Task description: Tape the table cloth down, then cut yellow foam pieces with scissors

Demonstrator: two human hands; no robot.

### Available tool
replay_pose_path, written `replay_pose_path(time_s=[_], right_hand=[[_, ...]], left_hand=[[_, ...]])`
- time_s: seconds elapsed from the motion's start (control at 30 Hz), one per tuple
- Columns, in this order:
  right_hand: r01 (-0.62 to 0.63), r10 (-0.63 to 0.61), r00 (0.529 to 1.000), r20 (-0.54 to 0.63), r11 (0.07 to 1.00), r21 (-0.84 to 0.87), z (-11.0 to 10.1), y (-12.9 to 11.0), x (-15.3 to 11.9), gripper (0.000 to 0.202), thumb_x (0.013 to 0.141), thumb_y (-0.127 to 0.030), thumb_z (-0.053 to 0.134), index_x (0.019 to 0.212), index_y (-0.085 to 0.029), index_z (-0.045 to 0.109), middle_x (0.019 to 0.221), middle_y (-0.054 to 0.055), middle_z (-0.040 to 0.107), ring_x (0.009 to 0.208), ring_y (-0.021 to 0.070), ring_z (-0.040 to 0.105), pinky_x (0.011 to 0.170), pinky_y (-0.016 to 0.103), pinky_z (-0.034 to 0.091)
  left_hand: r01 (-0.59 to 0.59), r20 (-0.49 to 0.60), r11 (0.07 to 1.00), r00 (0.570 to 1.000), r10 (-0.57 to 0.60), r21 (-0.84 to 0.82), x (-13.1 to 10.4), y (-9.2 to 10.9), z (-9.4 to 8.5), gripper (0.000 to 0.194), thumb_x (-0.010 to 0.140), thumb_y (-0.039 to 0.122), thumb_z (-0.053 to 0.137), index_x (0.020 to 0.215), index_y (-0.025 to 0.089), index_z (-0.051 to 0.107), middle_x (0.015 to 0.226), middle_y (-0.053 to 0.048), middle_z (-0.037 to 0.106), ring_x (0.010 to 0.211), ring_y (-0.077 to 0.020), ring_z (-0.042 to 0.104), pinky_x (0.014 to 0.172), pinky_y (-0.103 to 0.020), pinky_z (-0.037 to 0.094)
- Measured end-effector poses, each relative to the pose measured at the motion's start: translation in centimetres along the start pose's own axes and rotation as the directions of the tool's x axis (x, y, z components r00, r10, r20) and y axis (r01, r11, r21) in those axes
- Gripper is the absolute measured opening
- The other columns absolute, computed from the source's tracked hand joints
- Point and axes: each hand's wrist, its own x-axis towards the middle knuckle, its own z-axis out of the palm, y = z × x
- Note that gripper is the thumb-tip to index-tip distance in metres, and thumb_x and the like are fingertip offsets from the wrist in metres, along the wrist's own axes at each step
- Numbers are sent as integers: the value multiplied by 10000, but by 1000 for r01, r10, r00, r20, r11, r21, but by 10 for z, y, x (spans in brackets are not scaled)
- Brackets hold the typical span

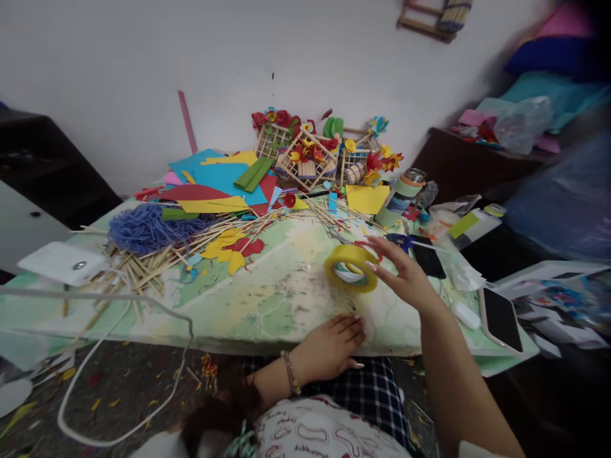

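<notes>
A roll of yellow tape (335, 280) is at the middle of the table's near half. My right hand (403, 278) is at its right side with fingers stretched and apart; one fingertip overlaps the roll's edge, and I cannot tell whether it touches. Palm down at the table's front edge, my left hand (329, 346) lies with its fingers extended and nothing in it. Just behind the roll are scissors (340, 238), partly hidden. Yellow paper petals (224, 245) and thin wooden sticks (248, 221) lie farther left.
Small stick frames with paper flowers (308, 156) stand by the wall. Blue shredded strands (146, 229), coloured paper sheets (214, 175) and a white device (64, 262) are on the left. A bottle (401, 197) and a phone (500, 318) are on the right. A white cable (128, 297) loops across the left front.
</notes>
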Motion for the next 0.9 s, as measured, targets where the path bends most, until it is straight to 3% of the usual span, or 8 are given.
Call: replay_pose_path(time_s=[0.1,0.2,0.3,0.4,0.57,0.77,0.83,0.9], right_hand=[[-30,30,999,-41,999,-10,5,1,12,488,886,-439,535,1338,-262,483,1390,84,495,1296,243,451,1111,464,338],[-44,46,998,35,998,-50,20,8,14,566,861,-456,565,1370,-240,442,1395,113,481,1294,267,454,1098,483,350],[22,-3,987,159,993,-116,41,7,17,709,839,-433,599,1450,-225,306,1458,138,393,1352,288,370,1106,508,320],[116,-95,984,148,983,-140,64,-6,30,646,882,-313,523,1464,-219,262,1468,148,365,1366,273,343,1104,515,308],[190,-176,979,105,970,-150,100,-39,80,572,841,-196,515,1396,-144,389,1378,159,474,1294,242,433,1095,428,338],[-40,93,986,141,941,-336,120,-58,151,401,719,-228,654,1105,-120,655,1061,175,661,1022,355,610,888,498,474],[-61,81,995,61,960,-273,120,-61,168,394,708,-266,684,1077,-130,659,1016,152,675,995,345,621,876,497,480],[-37,27,997,-68,987,-155,119,-68,181,467,734,-304,680,1168,-155,593,1118,123,644,1054,295,601,921,458,475]], left_hand=[[-5,2,1000,1000,5,28,-3,1,2,533,935,430,403,1357,107,425,1457,-119,422,1362,-229,354,1153,-346,210],[-30,-4,998,1000,31,48,-4,1,2,528,936,412,402,1359,97,423,1459,-125,418,1365,-235,348,1158,-350,196],[-42,-4,998,999,43,54,-3,1,1,525,933,406,409,1351,89,432,1444,-137,434,1343,-247,380,1152,-358,209],[-39,-6,999,999,39,22,-2,0,0,536,933,441,395,1326,83,460,1428,-143,453,1316,-250,417,1142,-358,234],[-10,-22,999,1000,9,-43,-2,0,3,533,939,449,381,1314,85,484,1413,-134,475,1311,-244,428,1132,-353,268],[-20,-63,997,998,15,-70,-3,-1,10,523,932,433,412,1310,82,499,1402,-136,487,1320,-224,424,1135,-355,287],[-20,-76,997,997,15,-68,-3,-2,12,543,928,462,413,1301,79,507,1391,-139,498,1317,-220,429,1136,-350,290],[-20,-78,997,997,14,-75,-2,-1,12,557,923,484,416,1294,80,510,1382,-137,509,1324,-220,422,1140,-344,285]])
